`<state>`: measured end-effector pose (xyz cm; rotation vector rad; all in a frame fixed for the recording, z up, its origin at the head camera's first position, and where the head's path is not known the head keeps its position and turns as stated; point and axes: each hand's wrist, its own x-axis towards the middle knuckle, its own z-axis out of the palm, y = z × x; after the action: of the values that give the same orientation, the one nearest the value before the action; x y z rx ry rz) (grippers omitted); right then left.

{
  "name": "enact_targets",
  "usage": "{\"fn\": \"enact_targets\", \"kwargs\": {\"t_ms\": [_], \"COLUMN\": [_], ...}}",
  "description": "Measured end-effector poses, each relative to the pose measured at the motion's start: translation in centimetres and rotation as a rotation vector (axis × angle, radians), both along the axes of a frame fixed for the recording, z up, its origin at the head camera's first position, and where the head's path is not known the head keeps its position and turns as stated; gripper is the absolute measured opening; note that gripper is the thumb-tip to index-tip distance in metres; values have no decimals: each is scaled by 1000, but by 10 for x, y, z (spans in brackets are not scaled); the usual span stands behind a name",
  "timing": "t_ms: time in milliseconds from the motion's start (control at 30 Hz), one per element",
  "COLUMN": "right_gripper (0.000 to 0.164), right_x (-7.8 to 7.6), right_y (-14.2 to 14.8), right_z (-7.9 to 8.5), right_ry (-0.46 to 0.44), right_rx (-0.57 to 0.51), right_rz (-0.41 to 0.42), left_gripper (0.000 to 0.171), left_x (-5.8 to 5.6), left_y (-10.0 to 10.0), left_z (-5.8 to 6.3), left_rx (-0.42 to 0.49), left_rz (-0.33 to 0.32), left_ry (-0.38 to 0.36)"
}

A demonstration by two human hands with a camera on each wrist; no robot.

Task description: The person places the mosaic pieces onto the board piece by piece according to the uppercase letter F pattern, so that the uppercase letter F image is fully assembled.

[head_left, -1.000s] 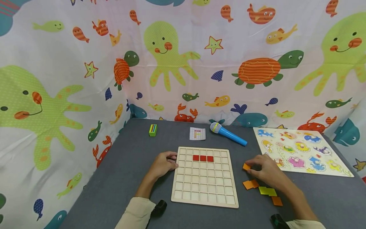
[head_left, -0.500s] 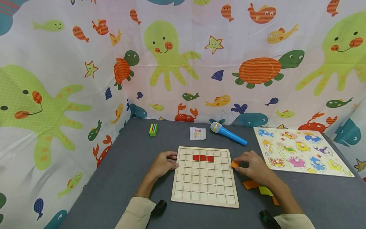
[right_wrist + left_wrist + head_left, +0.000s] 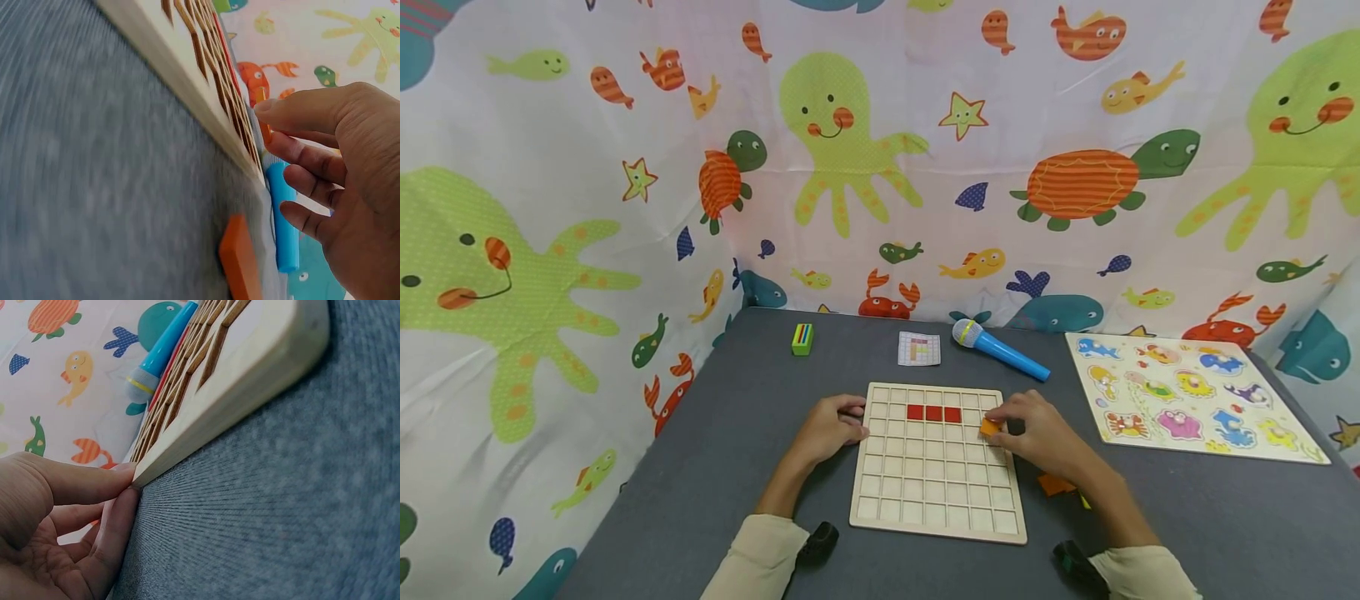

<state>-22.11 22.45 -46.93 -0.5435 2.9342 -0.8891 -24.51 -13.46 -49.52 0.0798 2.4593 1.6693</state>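
Observation:
A wooden grid board [image 3: 933, 469] lies on the dark tabletop, with three red tiles [image 3: 933, 413] in a row near its far side. My left hand [image 3: 827, 433] pinches the board's left edge between thumb and fingers, as the left wrist view shows close up. Between thumb and fingertips of my right hand [image 3: 1037, 429] is an orange square tile [image 3: 989, 427], held over the right columns of the board. The right wrist view shows this tile [image 3: 265, 128] tilted on edge. Loose orange tiles [image 3: 1055, 484] and a yellow corner lie under the right forearm, which partly hides them.
Beyond the board lie a small card with a coloured grid pattern [image 3: 919, 349] and a blue toy microphone [image 3: 1003, 350]. A green box [image 3: 802, 340] stands at the back left. On the right lies a sea-animal puzzle board [image 3: 1195, 442]. A printed curtain [image 3: 910, 275] hangs behind.
My right hand has carried the orange tile leftward from beside the loose tiles to over the board's right side. The left hand stays at the board's edge.

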Motion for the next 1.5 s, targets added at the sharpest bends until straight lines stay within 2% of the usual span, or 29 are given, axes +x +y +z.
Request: {"fn": "enact_targets", "kwargs": {"t_ms": [333, 567, 933, 1267, 1500], "right_gripper": [30, 27, 29, 27, 23], "right_x": [-6, -11, -20, -23, -25], "right_y": [-28, -46, -68, -81, -91], "right_z": [3, 4, 4, 0, -1], "right_ry": [-38, -11, -31, -44, -47], "right_rx": [-54, -69, -78, -90, -60], "right_rz": [40, 96, 144, 165, 156], "left_gripper": [52, 53, 52, 52, 51], "left_x": [2, 1, 1, 1, 1], "left_y": [-1, 0, 0, 0, 0], "left_z": [3, 3, 3, 4, 2], "left_rx": [-10, 11, 10, 0, -5], "left_rz": [-13, -6, -3, -1, -1], "left_ry": [3, -12, -14, -13, -13]}}
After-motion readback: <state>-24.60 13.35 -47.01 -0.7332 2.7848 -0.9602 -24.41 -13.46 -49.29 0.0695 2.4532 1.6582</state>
